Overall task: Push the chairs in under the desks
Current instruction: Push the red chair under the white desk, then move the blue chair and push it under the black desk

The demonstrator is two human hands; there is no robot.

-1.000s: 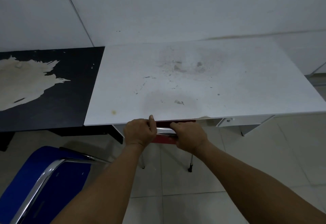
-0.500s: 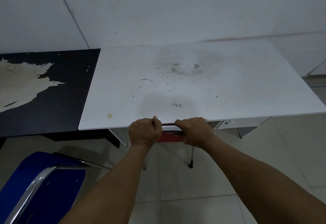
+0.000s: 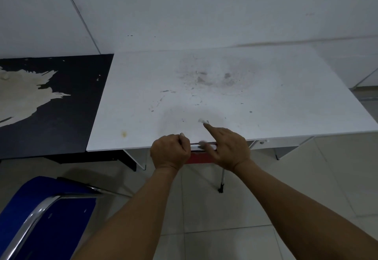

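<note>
— What sort of place is this?
— A plain office or classroom, by the look of it. A white desk and a black desk with peeling veneer stand side by side against a bare white wall.
— Anything else?
— A blue chair with a chrome tube frame, on pale floor tiles.

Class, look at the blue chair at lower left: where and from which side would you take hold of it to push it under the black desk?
Grip the chrome top rail of the blue chair backrest, coming from behind. The rail runs across the back nearest the person and faces away from the black desk, so it probably suits a straight push.
</note>
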